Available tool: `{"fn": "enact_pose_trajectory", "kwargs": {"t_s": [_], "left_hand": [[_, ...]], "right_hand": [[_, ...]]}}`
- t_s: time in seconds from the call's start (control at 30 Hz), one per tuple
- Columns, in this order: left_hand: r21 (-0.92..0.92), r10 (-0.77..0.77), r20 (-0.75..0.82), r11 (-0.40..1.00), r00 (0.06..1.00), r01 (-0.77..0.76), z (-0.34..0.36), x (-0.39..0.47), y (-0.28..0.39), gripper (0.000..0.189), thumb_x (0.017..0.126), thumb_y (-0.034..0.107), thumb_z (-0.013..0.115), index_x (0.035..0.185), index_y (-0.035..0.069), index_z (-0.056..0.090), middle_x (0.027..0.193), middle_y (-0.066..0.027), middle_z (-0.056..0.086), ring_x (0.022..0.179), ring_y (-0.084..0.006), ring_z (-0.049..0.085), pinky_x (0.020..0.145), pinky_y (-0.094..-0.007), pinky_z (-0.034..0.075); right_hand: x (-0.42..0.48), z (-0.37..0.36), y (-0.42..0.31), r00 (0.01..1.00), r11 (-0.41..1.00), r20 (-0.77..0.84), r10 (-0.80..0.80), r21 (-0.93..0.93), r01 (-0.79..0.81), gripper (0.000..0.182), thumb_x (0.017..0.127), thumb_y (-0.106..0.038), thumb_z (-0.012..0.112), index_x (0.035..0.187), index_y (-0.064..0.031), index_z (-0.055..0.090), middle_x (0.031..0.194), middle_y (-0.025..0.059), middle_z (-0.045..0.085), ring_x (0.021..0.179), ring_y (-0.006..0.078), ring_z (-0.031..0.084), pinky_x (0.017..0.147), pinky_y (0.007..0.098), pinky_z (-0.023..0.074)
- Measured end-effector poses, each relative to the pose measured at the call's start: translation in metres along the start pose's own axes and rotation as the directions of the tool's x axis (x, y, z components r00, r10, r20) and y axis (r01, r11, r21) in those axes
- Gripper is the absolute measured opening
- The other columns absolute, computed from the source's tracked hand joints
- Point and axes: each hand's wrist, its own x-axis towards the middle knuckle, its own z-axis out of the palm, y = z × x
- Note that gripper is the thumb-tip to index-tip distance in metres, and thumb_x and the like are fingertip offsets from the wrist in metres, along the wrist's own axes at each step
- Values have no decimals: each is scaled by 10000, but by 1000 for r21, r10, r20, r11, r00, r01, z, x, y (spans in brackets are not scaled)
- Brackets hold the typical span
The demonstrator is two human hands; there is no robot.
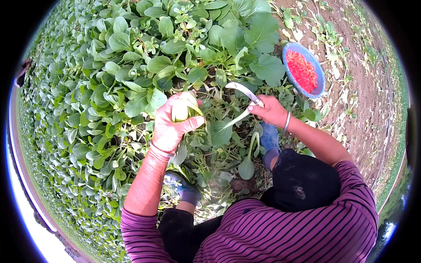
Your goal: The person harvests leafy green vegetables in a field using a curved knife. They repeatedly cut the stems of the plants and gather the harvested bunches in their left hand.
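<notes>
My left hand is wrapped around a bok choy, its pale base turned up and its leaves hanging below my palm. In my right hand is a small sickle, its curved blade pointing left towards the bok choy. A loose leaf stalk runs from my right thumb down to a broad green leaf; I cannot tell whether the thumb pinches it. Below that hand, another cut leaf with a bent stalk lies near my shoe.
Dense bok choy plants cover the left and far side. A blue plastic basin of red ties stands at the right, near bare soil with scattered leaves. My blue shoes are among trimmed leaves on the ground.
</notes>
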Motion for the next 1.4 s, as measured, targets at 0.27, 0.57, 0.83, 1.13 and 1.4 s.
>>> {"fn": "enact_pose_trajectory", "kwargs": {"t_s": [0.27, 0.57, 0.83, 1.13, 1.4], "left_hand": [[182, 112, 259, 970, 959, -163, 61, 49, 24, 659, 637, 9, 823, 1235, 23, 546, 1043, -60, 644, 964, -137, 597, 885, -288, 480], [414, 258, 529, 753, 808, -512, 181, 51, 52, 390, 661, 47, 701, 1013, 44, 531, 865, -162, 586, 864, -387, 582, 733, -425, 471], [628, -10, 679, 524, 734, -575, 233, 81, 100, 301, 717, 137, 697, 962, 5, 584, 870, -153, 599, 883, -336, 627, 765, -424, 495], [884, -293, 113, -407, 949, -230, 114, 156, 31, 394, 735, 123, 684, 1117, 72, 601, 1498, -127, 280, 1055, -293, 607, 868, -363, 516], [892, -243, 10, -436, 970, -118, 44, 139, 16, 428, 706, 100, 678, 1119, 66, 571, 1486, -108, 307, 1055, -297, 597, 863, -356, 521]], "right_hand": [[22, -40, 19, 919, 895, -280, 276, 424, -140, 109, 871, -121, 610, 866, -35, 542, 573, 19, 493, 345, 84, 403, 309, 252, 286], [63, -43, 24, 960, 850, -263, 93, 523, 61, 159, 848, -134, 636, 998, -81, 642, 851, 22, 650, 723, 143, 617, 587, 303, 489], [59, -73, 52, 977, 901, -148, 154, 427, -78, 147, 860, -191, 630, 918, -59, 603, 707, 13, 583, 545, 114, 537, 470, 269, 428], [54, -54, 35, 892, 977, -448, -63, 155, 146, 287, 894, -287, 616, 796, -42, 503, 580, 8, 459, 474, 107, 443, 442, 271, 373], [53, -33, 2, 889, 878, -238, -392, -385, 284, 309, 888, -303, 579, 794, -22, 490, 635, 153, 538, 599, 336, 559, 569, 409, 440]]}}
